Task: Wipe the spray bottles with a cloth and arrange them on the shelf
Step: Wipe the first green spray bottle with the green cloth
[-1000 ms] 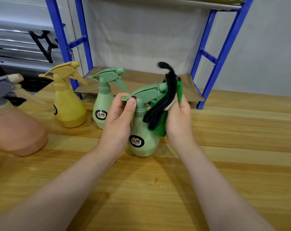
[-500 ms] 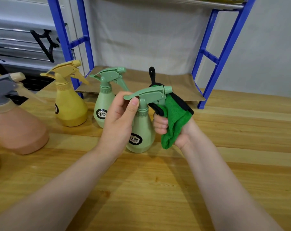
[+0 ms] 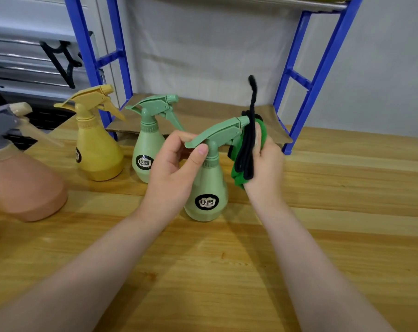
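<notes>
A pale green spray bottle (image 3: 208, 188) with a black round label stands on the wooden table (image 3: 227, 271). My left hand (image 3: 172, 173) grips its neck just under the spray head, thumb on the back end of the head. My right hand (image 3: 263, 168) holds a green cloth (image 3: 239, 178) with black edging and a black loop against the nozzle end of the head. A second green bottle (image 3: 148, 149) stands behind on the left. The blue shelf frame (image 3: 318, 75) rises at the back, its lowest board (image 3: 203, 113) covered with brown cardboard.
A yellow spray bottle (image 3: 95, 149) stands left of the green ones. A larger pink bottle (image 3: 23, 185) with a grey spray head sits at the far left, and part of another yellow object shows at the left edge. A black bracket hangs on the wall behind.
My right hand turned and lifted the cloth from under the trigger up against the nozzle end; the black loop now points up. The bottle and my left hand stayed nearly in place.
</notes>
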Action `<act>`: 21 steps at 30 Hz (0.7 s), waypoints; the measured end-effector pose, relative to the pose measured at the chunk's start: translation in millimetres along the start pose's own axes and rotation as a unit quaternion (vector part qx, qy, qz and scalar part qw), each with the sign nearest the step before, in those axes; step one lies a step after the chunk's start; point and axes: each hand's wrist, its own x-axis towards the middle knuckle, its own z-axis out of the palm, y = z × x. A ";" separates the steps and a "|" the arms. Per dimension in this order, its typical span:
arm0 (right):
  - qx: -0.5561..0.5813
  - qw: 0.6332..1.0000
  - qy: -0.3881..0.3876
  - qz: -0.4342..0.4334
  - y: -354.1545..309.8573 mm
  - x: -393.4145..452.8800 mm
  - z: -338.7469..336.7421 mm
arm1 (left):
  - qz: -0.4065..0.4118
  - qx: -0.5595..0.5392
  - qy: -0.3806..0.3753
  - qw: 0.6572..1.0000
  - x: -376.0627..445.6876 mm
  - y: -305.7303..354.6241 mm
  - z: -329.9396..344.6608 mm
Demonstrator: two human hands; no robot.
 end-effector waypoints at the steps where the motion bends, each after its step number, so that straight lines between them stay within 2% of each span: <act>1: 0.018 1.000 0.025 -0.004 0.9 0.1 0.3 | 0.008 0.007 0.004 1.000 -0.4 -0.6 0.1; 4: 0.220 0.969 0.080 0.077 -0.4 4.1 -2.7 | 0.023 0.034 0.029 0.999 -1.5 -1.2 1.8; 6: 0.278 0.951 0.086 0.103 -4.3 6.1 -11.1 | 0.030 0.044 0.045 0.998 -1.1 -0.7 1.6; 9: 0.264 0.962 0.072 -0.010 -5.5 5.2 -19.1 | 0.040 0.062 0.068 0.995 1.6 0.1 -1.2; 12: 0.214 0.972 0.003 -0.097 -4.3 -4.9 -10.0 | 0.040 0.075 0.073 0.994 2.6 -0.2 -0.9; 16: 0.198 0.972 -0.073 -0.101 -7.6 -17.0 5.7 | 0.038 0.066 0.044 0.996 1.8 1.0 -2.1; 21: 0.240 0.966 -0.082 -0.041 -16.3 -14.3 3.9 | 0.094 0.094 -0.030 0.991 -1.5 6.4 -2.9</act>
